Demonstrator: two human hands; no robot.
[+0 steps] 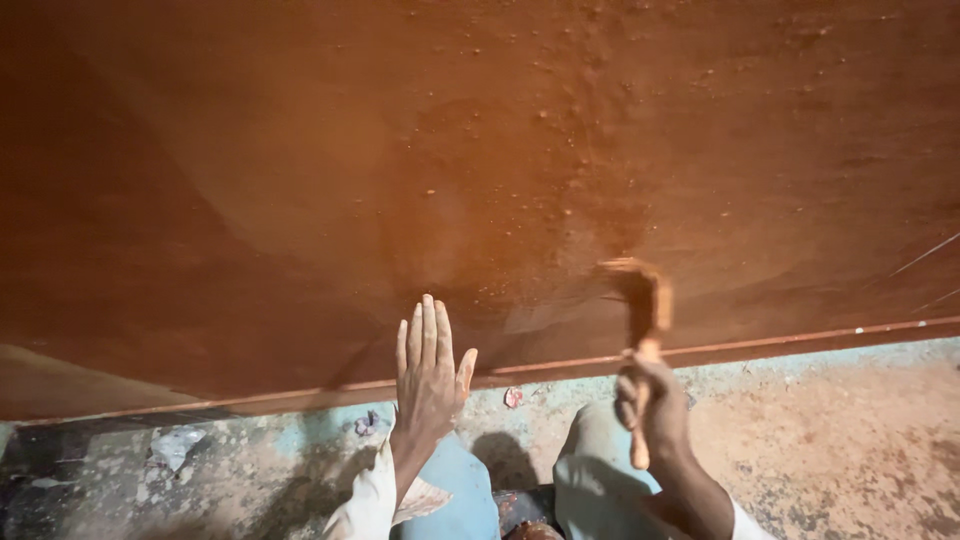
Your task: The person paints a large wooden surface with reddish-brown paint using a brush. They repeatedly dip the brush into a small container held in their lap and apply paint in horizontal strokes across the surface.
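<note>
Holding a brush (640,345) by its wooden handle, the right hand (652,408) wraps its grip fully around the lower part of the handle; the fingers are pressed together around it. The brush head stands upright against the lower part of a large rust-brown panel (480,150), right of centre, just above the panel's bottom edge. The left hand (428,372) lies flat on the panel near that edge, its grip spread, fingers extended and close side by side, holding nothing.

Handling judgement: the brush looks light and rigid in the handle, with a soft head. The handle appears stained with the same brown coating, so it may be slippery; a full wrap low on the handle, as shown, gives the most control. The panel looks stiff and heavy, and its sheen suggests a wet coat; contact with it probably marks the coat and soils the palm.

Limits of view: the brush head is blurred, so bristle condition and load cannot be made out. The panel is cut off at top, left and right, and its support is not visible. The small debris on the rough floor (820,450) cannot be identified. Both forearms and the light-blue clothed knees (460,490) are cut off at the near edge.
</note>
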